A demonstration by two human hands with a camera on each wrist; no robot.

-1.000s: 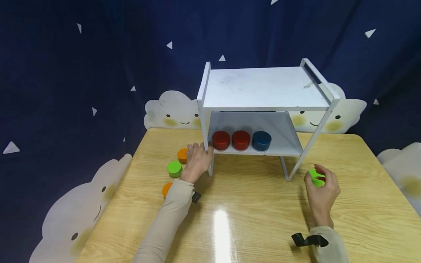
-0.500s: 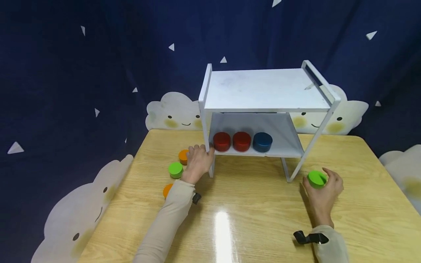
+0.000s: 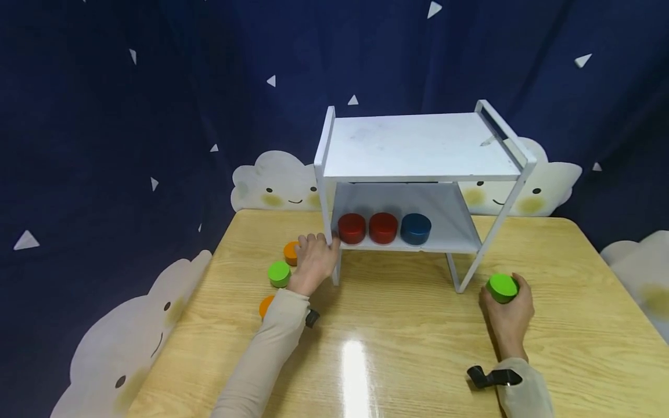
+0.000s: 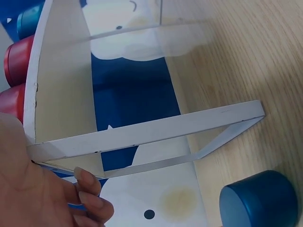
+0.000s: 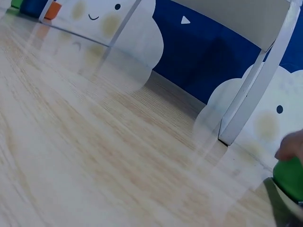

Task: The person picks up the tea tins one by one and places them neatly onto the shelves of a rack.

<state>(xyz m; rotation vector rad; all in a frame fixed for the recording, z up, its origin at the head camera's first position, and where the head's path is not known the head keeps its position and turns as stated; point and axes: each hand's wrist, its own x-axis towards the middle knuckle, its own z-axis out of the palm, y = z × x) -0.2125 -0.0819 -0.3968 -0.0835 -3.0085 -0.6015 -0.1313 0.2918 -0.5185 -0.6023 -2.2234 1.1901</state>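
My left hand (image 3: 315,261) grips the front left leg of a white two-tier rack (image 3: 418,145), the thumb by the lower shelf. In the left wrist view several fingertips (image 4: 97,201) curl below that leg. On the right, my right hand (image 3: 509,319) holds a round green tin (image 3: 503,288), thumb and fingers on its sides, low over the wooden table; I cannot tell whether it touches. At the right edge of the right wrist view, this tin (image 5: 289,177) shows partly. Two red tins (image 3: 367,227) and a blue tin (image 3: 416,229) stand on the lower shelf.
Left of my left arm stand an orange tin (image 3: 291,253), a green tin (image 3: 279,273) and another orange tin (image 3: 266,305), partly covered. Another blue tin (image 4: 260,201), near the rack's leg, shows only in the left wrist view. A dark blue curtain (image 3: 392,52) hangs behind.
My right hand's fingers first lay across the green tin, then spread, and now sit closer round it. My left hand stays at the rack's leg. The head view has shifted slightly.
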